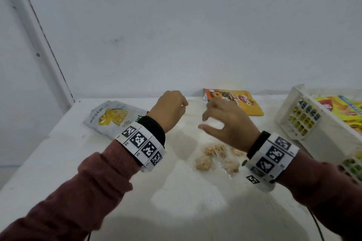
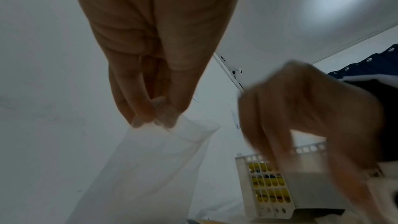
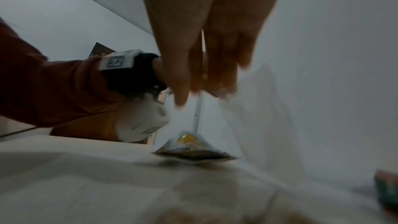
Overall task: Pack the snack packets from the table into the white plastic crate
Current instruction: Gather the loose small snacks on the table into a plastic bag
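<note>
The left hand [image 2: 150,67] pinches the top edge of a clear bag [image 2: 150,164] near the middle of the head view, and the bag hangs down to the table [image 1: 58,162]. The right hand [image 1: 225,123] is blurry with fingers spread by the other corner, so I cannot tell if it holds on. Grab both corners, lift slowly so the lumpy snacks [image 1: 213,157] stay in, then carry it to the white crate [image 1: 290,115] at the right edge.

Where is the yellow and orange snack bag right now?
In the head view the yellow and orange snack bag lies flat at the table's far edge by the wall, just beyond the right hand and left of the white crate.
</note>
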`<state>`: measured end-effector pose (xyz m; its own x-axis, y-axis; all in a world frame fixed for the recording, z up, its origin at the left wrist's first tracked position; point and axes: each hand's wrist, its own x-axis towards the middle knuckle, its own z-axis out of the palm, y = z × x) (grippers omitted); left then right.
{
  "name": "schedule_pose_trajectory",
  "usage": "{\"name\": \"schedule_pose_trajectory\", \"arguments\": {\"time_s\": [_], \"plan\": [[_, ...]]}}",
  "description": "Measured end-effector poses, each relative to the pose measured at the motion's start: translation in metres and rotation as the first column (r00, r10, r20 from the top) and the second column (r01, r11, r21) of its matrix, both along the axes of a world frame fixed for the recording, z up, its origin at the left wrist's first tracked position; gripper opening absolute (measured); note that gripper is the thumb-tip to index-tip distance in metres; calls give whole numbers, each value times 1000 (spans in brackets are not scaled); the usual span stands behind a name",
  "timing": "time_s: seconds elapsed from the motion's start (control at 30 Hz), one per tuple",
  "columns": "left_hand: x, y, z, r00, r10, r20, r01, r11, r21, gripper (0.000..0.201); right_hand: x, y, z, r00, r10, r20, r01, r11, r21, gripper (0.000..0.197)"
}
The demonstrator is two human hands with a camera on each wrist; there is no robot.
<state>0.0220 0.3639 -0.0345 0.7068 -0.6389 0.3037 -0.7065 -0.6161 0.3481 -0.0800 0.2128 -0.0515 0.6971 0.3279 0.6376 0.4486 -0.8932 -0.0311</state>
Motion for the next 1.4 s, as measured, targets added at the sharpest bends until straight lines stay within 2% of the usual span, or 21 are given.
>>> {"name": "schedule_pose_trajectory", "arguments": {"time_s": [0.07, 0.1, 0.13, 0.17, 0.2, 0.33, 0.43, 0.47, 0.53, 0.6, 0.67, 0.77, 0.9, 0.97, 1.03, 1.1, 1.13, 1.2, 1.27, 1.3, 1.4], "plan": [[3, 3, -1, 1000, -8, -7, 8, 1000, -5, 27, -1, 14, -8, 943, -10, -331, -46, 986, -161, 25], [4, 4, -2, 1000, -19, -19, 19, 1000, -13, 27, -3, 21, -14, 814, -137, -564, -7, 969, -245, 36], [4, 5, -3, 999, -30, -36, 29, 999, -25, 28, -3, 25, -22, 627, -266, -732, 17, 944, -329, 46], [4, 5, -3, 998, -40, -55, 38, 999, -34, 28, -2, 27, -31, 498, -335, -800, 17, 926, -377, 53], [3, 5, -3, 996, -50, -69, 48, 998, -39, 30, 0, 29, -38, 445, -356, -822, 8, 919, -394, 56], [1, 4, -3, 994, -74, -85, 71, 997, -36, 32, 6, 31, -44, 505, -329, -798, -16, 921, -389, 35], [2, 4, -4, 993, -71, -100, 66, 996, -54, 32, 3, 24, -22, 639, -113, -761, 9, 990, -139, 27], [2, 4, -4, 993, -66, -102, 61, 996, -59, 32, 0, 22, -11, 727, 13, -687, 9, 1000, 27, 27], [1, 4, -4, 992, -62, -112, 56, 997, -59, 33, -2, 16, 6, 903, 176, -392, -53, 951, 305, 27], [-1, 1, -3, 991, -66, -112, 59, 996, -65, 31, 1, 9, 16, 975, 137, -174, -52, 905, 421, 21], [-5, -2, -2, 989, -80, -123, 66, 992, -109, 26, 6, 3, 18, 992, 9, -123, 43, 909, 415, 19], [-11, -5, -1, 972, -124, -201, 84, 977, -198, 29, 13, -6, 7, 973, -162, -164, 196, 955, 223, 23], [-14, -7, 0, 941, -164, -296, 92, 966, -242, 34, 13, -16, -6, 972, -227, -63, 225, 974, -34, 29], [-13, -7, 0, 945, -145, -295, 71, 966, -247, 33, 12, -16, -4, 973, -227, -36, 229, 971, 63, 24], [-11, -6, 0, 956, -109, -273, 42, 970, -240, 33, 8, -19, 0, 975, -211, -71, 223, 926, 306, 12], [-8, -5, -1, 965, -81, -251, 22, 973, -228, 33, 0, -22, 2, 951, -207, -231, 282, 886, 367, 12], [-6, -5, -1, 968, -74, -240, 20, 975, -222, 33, -5, -23, -1, 899, -207, -385, 329, 901, 282, 11], [-5, -4, -2, 972, -70, -225, 23, 979, -203, 33, -14, -19, -13, 678, -246, -693, 348, 937, 9, 21], [-5, -5, -2, 973, -73, -218, 30, 981, -194, 33, -20, -13, -31, 465, -344, -816, 310, 926, -214, 36], [-5, -5, -2, 973, -75, -216, 34, 981, -191, 33, -21, -10, -37, 425, -402, -811, 295, 909, -295, 41], [-6, -4, -2, 974, -85, -211, 48, 983, -176, 33, -20, -5, -40, 465, -476, -746, 239, 879, -412, 36]]}}
